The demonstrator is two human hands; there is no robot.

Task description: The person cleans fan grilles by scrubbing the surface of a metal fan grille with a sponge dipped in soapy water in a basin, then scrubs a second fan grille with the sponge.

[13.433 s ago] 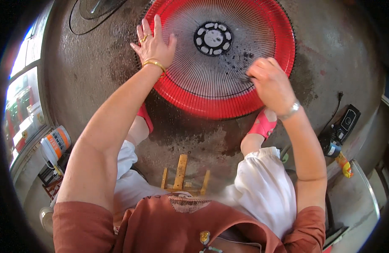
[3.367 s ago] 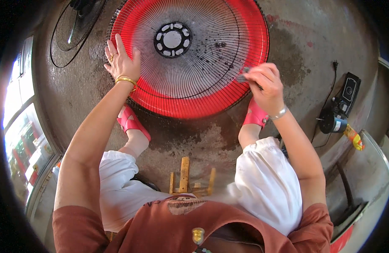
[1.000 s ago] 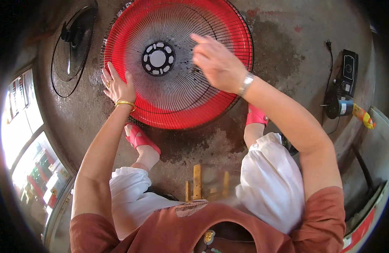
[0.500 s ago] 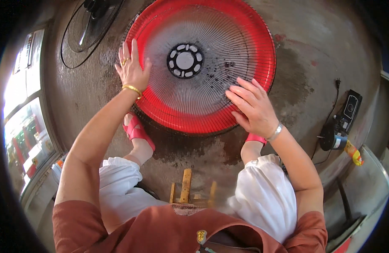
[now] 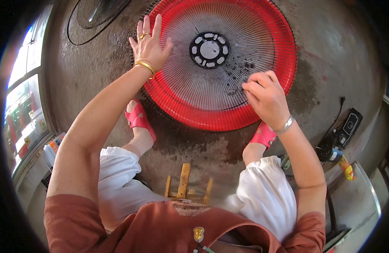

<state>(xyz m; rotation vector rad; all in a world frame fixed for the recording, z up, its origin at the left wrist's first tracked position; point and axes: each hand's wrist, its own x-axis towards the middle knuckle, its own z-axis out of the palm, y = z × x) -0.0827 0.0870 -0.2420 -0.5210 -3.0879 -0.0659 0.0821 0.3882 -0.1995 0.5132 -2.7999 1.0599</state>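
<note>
A round black wire fan guard [image 5: 209,86] lies over a wide red basin [image 5: 194,119], in front of my feet. At its centre is a black hub ring with several oval slots. Dark specks [image 5: 238,74] cling to the wires right of the hub. My left hand [image 5: 151,49] rests on the guard's left rim, fingers spread, with a ring and a gold-coloured bracelet. Over the lower right of the guard, close to the specks, my right hand [image 5: 267,96] has its fingers curled into a pinch. Whatever is between those fingertips, if anything, is hidden.
Another fan guard [image 5: 93,19] leans at the upper left. To the right lie a black fan control panel [image 5: 349,125], a dark motor-like part [image 5: 327,152], a cord with a plug and a yellow-red packet [image 5: 347,168]. A wooden stool [image 5: 184,181] is beneath me.
My right hand's fingers have closed from loosely spread to a pinch. My left hand stays spread on the left rim. The whole view has shifted a little.
</note>
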